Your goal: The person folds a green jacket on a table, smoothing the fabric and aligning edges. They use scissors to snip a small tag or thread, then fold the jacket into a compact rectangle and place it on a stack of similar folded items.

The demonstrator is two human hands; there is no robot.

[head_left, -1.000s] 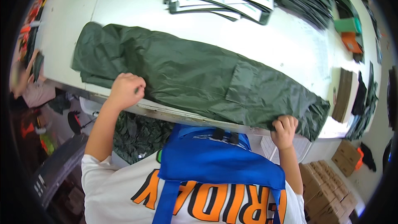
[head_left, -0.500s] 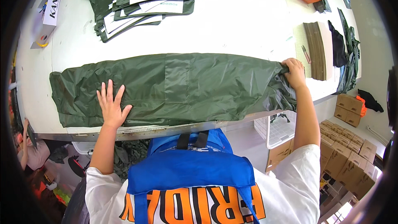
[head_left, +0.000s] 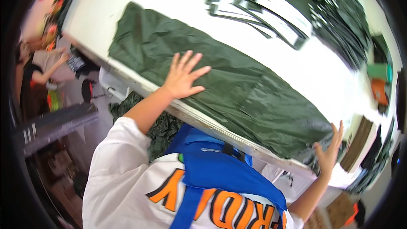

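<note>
A long piece of dark green, shiny coated fabric lies folded along the front of the white table, wrinkled all over. My left hand rests on its left part with the fingers spread, pressing flat on the cloth. At the right end, where the fabric is bunched, my right hand is held with its fingers and thumb apart. It is blurred, and whether it touches the cloth I cannot tell.
Folded green pieces with white cards lie on the far side, beside a stack of dark green bundles. Right: an orange box and a cardboard stack. Under the table edge hangs crumpled green fabric. Another person is far left.
The view has turned, so the table now slants down to the right. My right hand has let go of the bunched fabric end and its fingers have opened. My left hand stays spread on the cloth.
</note>
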